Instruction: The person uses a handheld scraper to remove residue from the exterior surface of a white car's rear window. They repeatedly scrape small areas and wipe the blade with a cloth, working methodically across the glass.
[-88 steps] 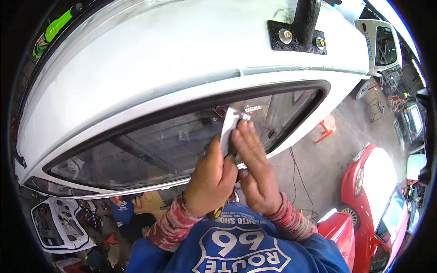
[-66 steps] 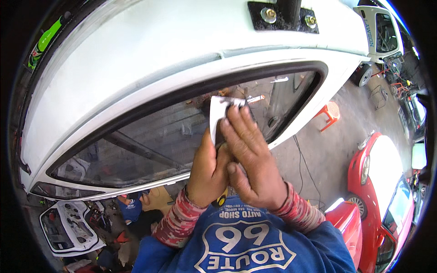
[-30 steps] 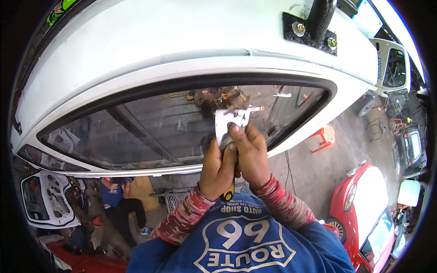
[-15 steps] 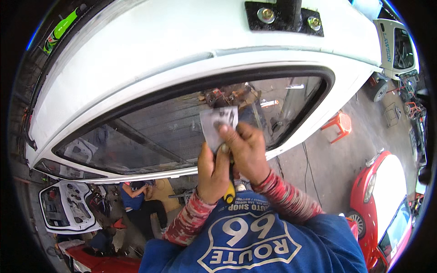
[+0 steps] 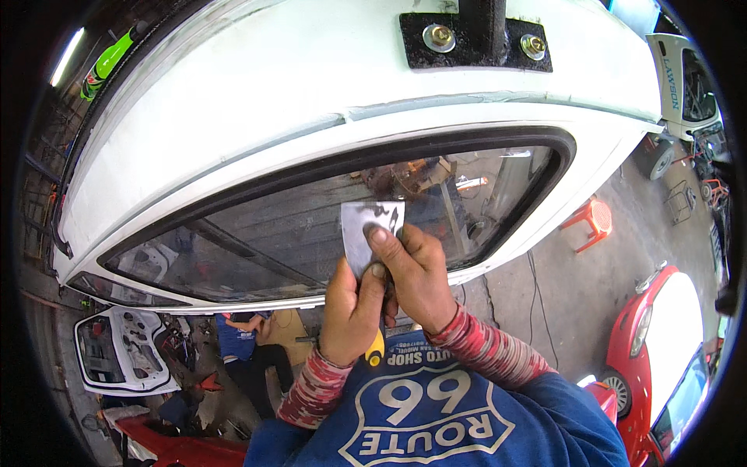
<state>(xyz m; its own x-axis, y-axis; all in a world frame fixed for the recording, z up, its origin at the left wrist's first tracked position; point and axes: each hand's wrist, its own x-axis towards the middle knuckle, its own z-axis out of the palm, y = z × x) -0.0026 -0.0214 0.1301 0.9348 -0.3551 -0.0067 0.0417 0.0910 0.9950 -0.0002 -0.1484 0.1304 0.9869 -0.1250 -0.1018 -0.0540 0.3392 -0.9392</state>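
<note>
A small whitish sheet (image 5: pixel 356 236) with dark marks along its upper edge is pinched between my two hands, in front of a vehicle's side window. My right hand (image 5: pixel 420 280) has its thumb pressed on the sheet's face. Below it, my left hand (image 5: pixel 346 315) grips the lower edge, its thumb close to the other. Beneath the left hand shows the yellow and black handle of a tool (image 5: pixel 375 350); which hand bears it, and its far end, are hidden. Red patterned sleeves cover both forearms.
The white vehicle body (image 5: pixel 257 117) spans the view, with a black bolted bracket (image 5: pixel 476 48) on top. An orange stool (image 5: pixel 590 223), a red car (image 5: pixel 634 335) and cables (image 5: pixel 535 288) lie rightward. Lower left are a detached white door (image 5: pixel 123 352) and another person (image 5: pixel 247 342).
The whole view has shifted slightly. The tool's yellow handle has swung left, closer under my left hand. Both hands keep hold of the sheet, which now looks sharper.
</note>
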